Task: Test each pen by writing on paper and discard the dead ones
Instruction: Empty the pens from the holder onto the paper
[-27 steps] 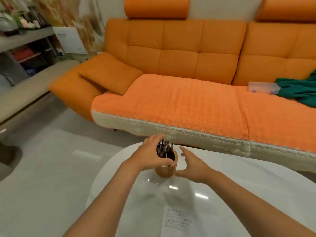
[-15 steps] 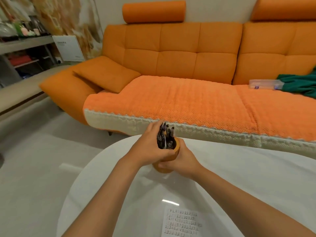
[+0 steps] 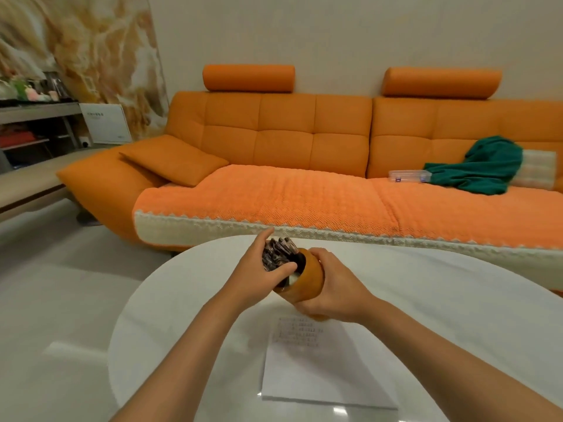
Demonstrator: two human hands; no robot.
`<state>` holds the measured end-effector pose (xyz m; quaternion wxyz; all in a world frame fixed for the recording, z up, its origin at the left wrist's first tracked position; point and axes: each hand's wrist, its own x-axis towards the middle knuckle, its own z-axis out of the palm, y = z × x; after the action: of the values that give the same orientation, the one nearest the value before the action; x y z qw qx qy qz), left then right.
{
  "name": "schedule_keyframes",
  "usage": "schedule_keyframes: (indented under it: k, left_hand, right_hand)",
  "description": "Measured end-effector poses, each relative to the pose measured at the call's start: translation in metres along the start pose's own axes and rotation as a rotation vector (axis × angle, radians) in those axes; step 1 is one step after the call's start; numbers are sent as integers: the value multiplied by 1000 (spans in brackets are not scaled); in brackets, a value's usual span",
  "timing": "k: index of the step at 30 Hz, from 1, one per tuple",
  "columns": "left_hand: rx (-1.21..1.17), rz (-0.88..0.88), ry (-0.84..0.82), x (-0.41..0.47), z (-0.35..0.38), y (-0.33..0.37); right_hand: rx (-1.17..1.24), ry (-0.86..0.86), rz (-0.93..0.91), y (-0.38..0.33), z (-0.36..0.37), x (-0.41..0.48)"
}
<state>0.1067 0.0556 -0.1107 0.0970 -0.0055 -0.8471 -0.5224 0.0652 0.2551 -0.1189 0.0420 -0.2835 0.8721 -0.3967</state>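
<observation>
An orange-brown pen cup [image 3: 308,278] is tilted to the left above the white round table [image 3: 457,300]. My right hand [image 3: 332,290] grips the cup from the right side. A bundle of several dark pens [image 3: 277,252] sticks out of the cup's mouth, and my left hand [image 3: 259,269] grips that bundle with the thumb across it. A white sheet of paper [image 3: 320,370] with a few lines of writing at its top lies on the table just below the cup.
A long orange sofa [image 3: 289,166] stands behind the table, with a cushion at its left, a clear plastic box [image 3: 409,175] and a green cloth [image 3: 484,166] at its right. Grey shelves [image 3: 33,117] stand far left. Pale floor lies to the left.
The cup went from standing upright to tilted left and lifted nearer to me. My right hand closed round the cup, and my left hand closed round the pen bundle. The camera view rose.
</observation>
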Motion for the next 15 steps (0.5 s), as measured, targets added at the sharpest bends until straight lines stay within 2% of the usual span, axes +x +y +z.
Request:
schedule_keyframes:
  k: [3,8,11,15]
  left_hand:
    - [2,-3,-35,-25,18,1]
    - [23,-24,-124,-48,37,-6]
    - [78,-26,-169,-56,46,-14]
    - [212,28,-139,-61,53,-21]
  right_hand:
    - [-110,-17,25,-2,-7,-36]
    - [-469,-24,24,4,-19,-70]
    - [-691,-34,-26,9,-21,-79]
    - [-841,25,-123,17,-17,-82]
